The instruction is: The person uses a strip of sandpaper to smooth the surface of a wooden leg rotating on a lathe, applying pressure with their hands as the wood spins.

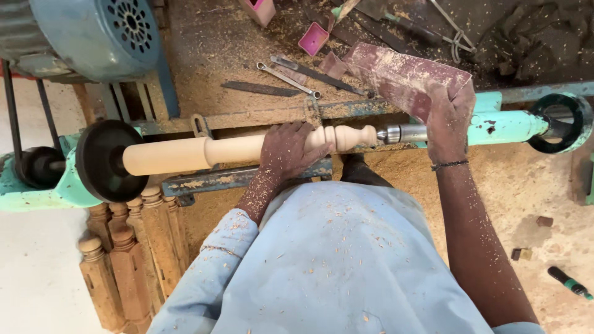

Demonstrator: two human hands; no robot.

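A pale turned wooden spindle (185, 153) is mounted in a green lathe (501, 127), held between a black faceplate (102, 161) on the left and a metal tailstock centre (402, 133) on the right. My left hand (291, 151) rests over the spindle's carved middle, fingers wrapped on the wood. My right hand (448, 117) is up by the tailstock and grips a large sheet of reddish-brown sandpaper (405, 77), which sticks out to the upper left. Sawdust covers my hands and my blue shirt.
A blue motor (99, 31) sits at the top left. Several finished turned balusters (124, 253) stand at the lower left. Wrenches and chisels (291, 77) and a pink box (314, 38) lie in sawdust behind the lathe bed. A green-tipped tool (569, 283) lies on the floor at right.
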